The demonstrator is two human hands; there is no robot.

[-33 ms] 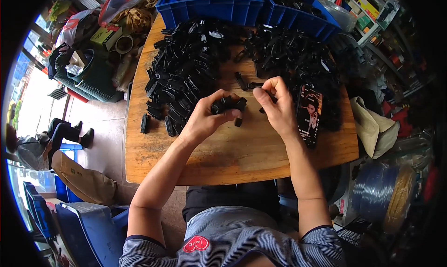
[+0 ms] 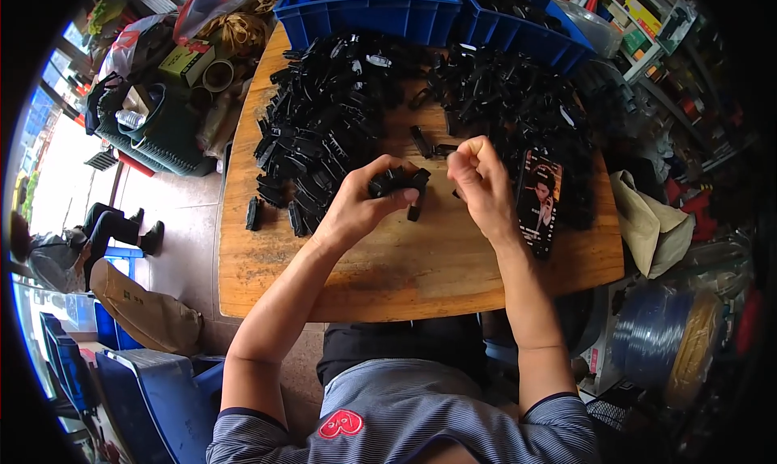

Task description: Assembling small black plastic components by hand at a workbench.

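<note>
My left hand (image 2: 364,201) is closed around several small black plastic parts (image 2: 396,182) above the middle of the wooden table (image 2: 396,278). One of these parts points down below my thumb. To its right, my right hand (image 2: 483,190) is raised with the fingers curled in a pinch. Whatever may be between those fingertips is too small or hidden to make out. Just beyond the hands, two loose black parts (image 2: 421,142) lie on the wood. A large heap of similar black parts (image 2: 312,132) covers the table's left side, and a second heap (image 2: 494,92) lies at the right.
A phone-like flat thing with a picture on it (image 2: 538,201) lies at the right, against the heap. Two blue crates (image 2: 368,19) stand at the far edge. Left of the table are a dark green basket (image 2: 154,140) and a seated person (image 2: 65,254); clear tubing coils (image 2: 655,334) sit at the right.
My right hand has shifted very slightly, its fingertips drawn a little to the right. The left hand keeps its grip on the black parts.
</note>
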